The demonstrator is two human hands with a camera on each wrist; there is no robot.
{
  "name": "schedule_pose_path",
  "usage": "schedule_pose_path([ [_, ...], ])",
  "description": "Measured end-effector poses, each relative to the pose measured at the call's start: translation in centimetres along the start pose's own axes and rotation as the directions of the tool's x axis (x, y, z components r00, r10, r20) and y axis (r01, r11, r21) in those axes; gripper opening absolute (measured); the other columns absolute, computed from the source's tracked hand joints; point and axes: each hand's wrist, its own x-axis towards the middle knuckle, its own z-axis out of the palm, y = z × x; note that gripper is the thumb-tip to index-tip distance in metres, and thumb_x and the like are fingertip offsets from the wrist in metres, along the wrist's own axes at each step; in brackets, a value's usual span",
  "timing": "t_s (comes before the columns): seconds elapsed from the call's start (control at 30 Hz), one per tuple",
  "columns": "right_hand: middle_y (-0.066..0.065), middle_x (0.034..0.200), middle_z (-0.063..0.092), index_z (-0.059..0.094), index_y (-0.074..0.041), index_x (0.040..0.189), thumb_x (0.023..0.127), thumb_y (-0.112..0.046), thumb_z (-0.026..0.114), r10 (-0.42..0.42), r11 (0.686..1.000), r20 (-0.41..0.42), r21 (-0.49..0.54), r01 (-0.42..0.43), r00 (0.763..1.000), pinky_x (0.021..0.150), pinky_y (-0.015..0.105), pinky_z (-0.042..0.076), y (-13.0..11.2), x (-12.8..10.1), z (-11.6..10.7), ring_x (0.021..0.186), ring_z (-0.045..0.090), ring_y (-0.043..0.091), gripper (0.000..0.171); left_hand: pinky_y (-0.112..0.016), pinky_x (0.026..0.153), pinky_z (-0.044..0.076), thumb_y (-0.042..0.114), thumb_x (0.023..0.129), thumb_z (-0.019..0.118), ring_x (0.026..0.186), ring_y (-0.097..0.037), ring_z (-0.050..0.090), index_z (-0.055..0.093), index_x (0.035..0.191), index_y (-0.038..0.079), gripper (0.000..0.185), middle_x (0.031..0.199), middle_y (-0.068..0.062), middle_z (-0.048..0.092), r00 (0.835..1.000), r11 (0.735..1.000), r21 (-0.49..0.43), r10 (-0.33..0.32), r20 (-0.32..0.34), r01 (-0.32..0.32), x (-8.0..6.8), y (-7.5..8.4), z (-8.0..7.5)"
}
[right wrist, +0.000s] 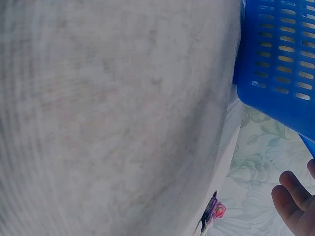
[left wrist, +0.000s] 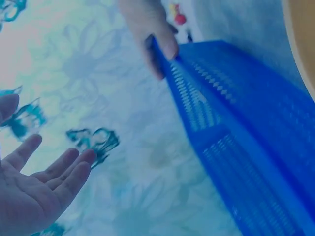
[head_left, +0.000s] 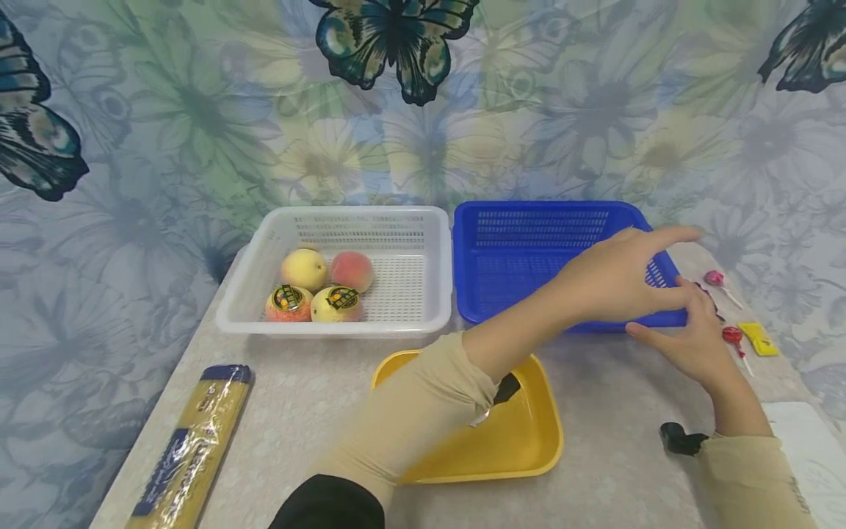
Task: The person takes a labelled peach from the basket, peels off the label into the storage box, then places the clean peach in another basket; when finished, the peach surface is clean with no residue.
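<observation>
Head — left hand (head_left: 621, 273) near slotted blue basket (head_left: 509, 232)

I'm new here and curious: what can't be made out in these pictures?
Yellow tray: in the head view, the left sleeve covers much of its inside; the dark thing there is unclear.
Blue basket: the left hand covers part of its right side, head view.
Yellow-and-blue packet: cut off by the head view's lower edge.
Fruit stickers: small print unreadable, head view.
Fingers: cut off by the right wrist view's edge.
</observation>
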Motion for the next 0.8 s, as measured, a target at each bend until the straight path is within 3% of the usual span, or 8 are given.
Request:
schedule_pose_path([
  [0.1, 0.027, 0.164, -0.007, -0.001, -0.009, 0.16, 0.087, -0.048, 0.072, 0.009, 1.0, 0.001, -0.014, -0.009, 1.0, 0.103, 0.083, 0.008, 0.2, 0.0, -0.1, 0.147, -0.005, 0.057, 0.11, -0.024, 0.112, 0.038, 0.05, 0.093, 0.062, 0.142, 0.003, 0.031, 0.029, 0.152, 0.046, 0.067, 0.151, 0.023, 0.039, 0.999, 0.998, -0.053, 0.043, -0.018, -0.044, -2.5, -0.9, -1.1],
  [0.27, 0.03, 0.162, -0.009, -0.006, -0.011, 0.16, 0.086, -0.051, 0.072, 0.028, 0.999, -0.001, -0.037, -0.028, 1.0, 0.104, 0.083, 0.009, 0.5, -0.1, 0.1, 0.145, -0.001, 0.06, 0.114, -0.031, 0.119, 0.032, 0.048, 0.094, 0.063, 0.145, -0.001, 0.03, 0.037, 0.15, 0.038, 0.063, 0.154, 0.018, 0.038, 0.993, 0.982, -0.171, 0.066, -0.101, -0.083, -6.7, -4.1, -2.2],
  [0.37, 0.031, 0.162, -0.009, -0.006, -0.01, 0.16, 0.086, -0.051, 0.071, 0.022, 0.998, -0.008, -0.053, -0.022, 1.0, 0.104, 0.083, 0.009, 0.6, -0.1, 0.3, 0.144, -0.001, 0.06, 0.114, -0.037, 0.12, 0.031, 0.046, 0.093, 0.065, 0.146, -0.007, 0.03, 0.038, 0.15, 0.036, 0.064, 0.155, 0.015, 0.038, 0.987, 0.976, -0.206, 0.035, -0.158, -0.068, -9.3, -6.3, -2.8],
  [0.47, 0.031, 0.162, -0.009, -0.004, -0.01, 0.16, 0.086, -0.051, 0.072, 0.011, 0.998, -0.021, -0.063, -0.013, 1.0, 0.104, 0.083, 0.008, 0.4, -0.2, 0.4, 0.144, -0.002, 0.06, 0.113, -0.044, 0.12, 0.031, 0.043, 0.091, 0.069, 0.148, -0.011, 0.03, 0.037, 0.15, 0.038, 0.067, 0.156, 0.014, 0.036, 0.976, 0.968, -0.25, -0.035, -0.216, -0.021, -12.1, -8.8, -3.2],
  [0.63, 0.027, 0.164, -0.004, 0.004, -0.009, 0.16, 0.085, -0.047, 0.075, -0.047, 0.995, -0.106, -0.092, 0.038, 0.993, 0.107, 0.082, 0.003, -0.4, -0.6, 0.3, 0.147, -0.004, 0.054, 0.11, -0.053, 0.119, 0.028, 0.037, 0.087, 0.076, 0.148, -0.018, 0.03, 0.037, 0.151, 0.034, 0.075, 0.159, 0.008, 0.034, 0.929, 0.95, -0.306, -0.169, -0.329, 0.064, -17.0, -14.2, -3.9],
  [0.8, 0.02, 0.165, 0.004, 0.015, -0.01, 0.159, 0.087, -0.036, 0.074, -0.121, 0.992, -0.181, -0.046, 0.115, 0.976, 0.11, 0.078, -0.004, -1.8, -0.8, 0.1, 0.149, -0.004, 0.045, 0.097, -0.059, 0.117, 0.03, 0.032, 0.084, 0.08, 0.145, -0.028, 0.034, 0.035, 0.153, 0.022, 0.083, 0.157, -0.005, 0.037, 0.859, 0.918, -0.358, -0.318, -0.401, 0.172, -21.3, -20.1, -4.3],
])
